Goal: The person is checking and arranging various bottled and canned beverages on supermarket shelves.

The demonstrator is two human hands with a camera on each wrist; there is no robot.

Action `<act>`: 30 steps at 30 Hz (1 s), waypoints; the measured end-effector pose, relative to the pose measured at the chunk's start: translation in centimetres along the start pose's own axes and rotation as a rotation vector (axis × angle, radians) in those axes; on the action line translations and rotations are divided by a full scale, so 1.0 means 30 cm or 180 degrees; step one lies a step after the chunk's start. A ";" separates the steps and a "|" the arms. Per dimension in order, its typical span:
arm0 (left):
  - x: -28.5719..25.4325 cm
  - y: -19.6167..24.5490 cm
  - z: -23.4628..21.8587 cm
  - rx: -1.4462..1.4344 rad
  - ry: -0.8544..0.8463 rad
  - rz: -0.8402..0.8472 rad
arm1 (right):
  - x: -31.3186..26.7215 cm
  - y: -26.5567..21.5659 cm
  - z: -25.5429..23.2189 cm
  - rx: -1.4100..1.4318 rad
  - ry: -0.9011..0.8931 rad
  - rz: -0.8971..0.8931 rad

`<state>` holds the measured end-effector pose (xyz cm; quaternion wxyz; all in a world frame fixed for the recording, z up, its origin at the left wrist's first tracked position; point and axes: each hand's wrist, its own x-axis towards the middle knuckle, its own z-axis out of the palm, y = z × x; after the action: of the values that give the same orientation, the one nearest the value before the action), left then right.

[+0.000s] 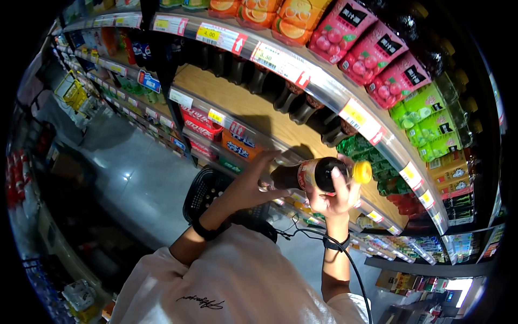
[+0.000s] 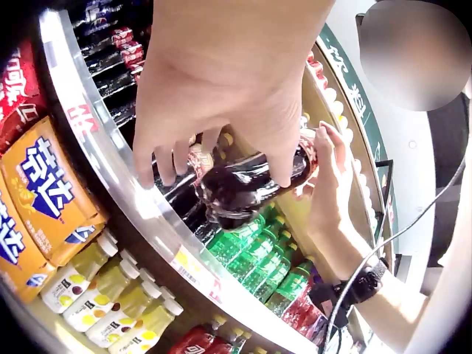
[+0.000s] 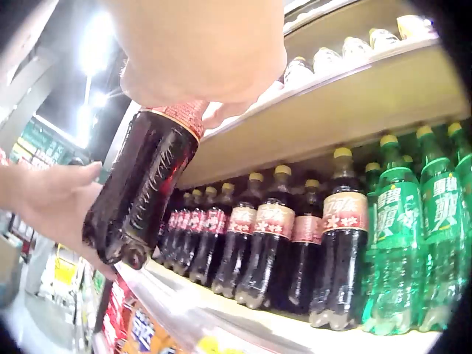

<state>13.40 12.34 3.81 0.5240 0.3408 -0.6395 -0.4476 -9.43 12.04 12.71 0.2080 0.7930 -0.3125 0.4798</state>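
Observation:
My right hand grips a bottle of dark soft drink around its upper part, below a yellow cap. In the head view the bottle lies nearly level, its base toward the left. There my left hand is spread at the base, thumb on the near side and fingers on the far side. Seen from the right wrist, the left fingers are straight beside the lower end of the bottle. A red and cream label wraps the middle, partly covered by the right hand.
Similar dark bottles and green soda bottles stand in a row on the shelf. A clear shelf edge with price tags curves over the hands. Below is a dark basket. A cable runs by the right wrist.

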 end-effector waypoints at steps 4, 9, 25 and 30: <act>0.002 0.022 0.012 -0.0407 -0.1123 -0.0527 | 0.049 -0.040 -0.016 0.0482 -0.0374 0.1057; -0.039 0.008 0.032 -0.0009 -0.1292 -0.0762 | 0.035 -0.049 -0.020 0.1331 -0.0830 0.3034; -0.055 0.017 0.026 0.0879 -0.1090 -0.0509 | -0.042 -0.082 -0.070 0.0757 -0.1520 0.1941; -0.036 0.067 -0.026 0.1204 -0.0745 -0.0079 | -0.052 -0.003 -0.040 0.0269 -0.0679 0.0649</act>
<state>14.47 13.88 5.33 0.3674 0.3865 -0.7643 -0.3626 -10.65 13.33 11.85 0.0903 0.8116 -0.3913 0.4242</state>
